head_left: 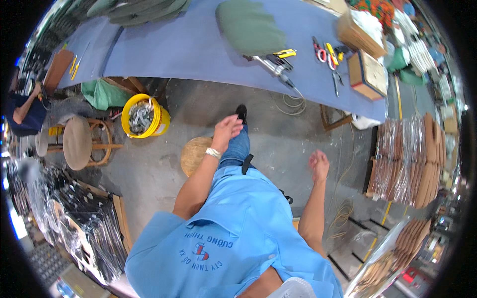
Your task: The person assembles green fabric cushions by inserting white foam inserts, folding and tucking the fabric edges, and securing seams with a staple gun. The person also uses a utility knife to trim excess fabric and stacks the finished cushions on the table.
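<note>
My left hand (228,132), with a metal watch band on its wrist, hangs in the air over my forward leg. Its fingers are loosely stretched and nothing is in them. Off to the right, my right hand (319,165) is held above the floor, slightly blurred, its fingers half bent and without any object. Beyond both hands stands a table with a blue-grey cover (174,54). On it lie a dark green cushion (251,27), a pneumatic staple gun (272,64), a yellow utility knife (285,53), red-handled scissors (331,55) and pliers (337,82).
A round wooden stool (195,156) stands beside my left forearm. Left of it are a yellow bucket (161,119) of metal pieces and a padded stool (77,143). Wrapped brown panels (405,161) are stacked at right. Hoses (343,211) lie on the floor. Another person (25,111) works far left.
</note>
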The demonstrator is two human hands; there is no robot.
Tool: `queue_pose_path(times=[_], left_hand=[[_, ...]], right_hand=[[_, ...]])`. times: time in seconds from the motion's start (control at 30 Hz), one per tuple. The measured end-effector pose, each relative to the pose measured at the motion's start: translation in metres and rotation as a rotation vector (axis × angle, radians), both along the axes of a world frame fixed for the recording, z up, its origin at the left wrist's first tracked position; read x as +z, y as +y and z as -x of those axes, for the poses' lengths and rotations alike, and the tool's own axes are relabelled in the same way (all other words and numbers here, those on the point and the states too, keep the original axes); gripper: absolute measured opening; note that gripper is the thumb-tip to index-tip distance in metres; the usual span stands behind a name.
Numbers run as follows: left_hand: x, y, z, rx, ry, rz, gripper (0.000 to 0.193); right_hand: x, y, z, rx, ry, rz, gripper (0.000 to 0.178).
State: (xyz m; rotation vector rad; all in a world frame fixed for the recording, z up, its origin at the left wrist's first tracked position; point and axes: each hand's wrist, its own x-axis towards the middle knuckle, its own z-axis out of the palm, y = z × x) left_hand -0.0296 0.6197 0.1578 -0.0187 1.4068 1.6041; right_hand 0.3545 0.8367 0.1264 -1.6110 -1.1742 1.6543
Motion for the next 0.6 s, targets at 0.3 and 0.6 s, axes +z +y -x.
queue_pose_path(times=[0.3, 0.6], left_hand=[[0.041, 0.204, 0.171, 0.321, -0.123, -0.115, 0.074], [0.033, 0.265, 0.206, 0.321, 0.194, 0.266, 0.082]], right_hand=[[0.049, 0.223, 0.309, 0.450, -0.185, -0.426, 0.041], [0.023, 0.238, 0.402, 0.458, -0.320, -0.378, 0.032]])
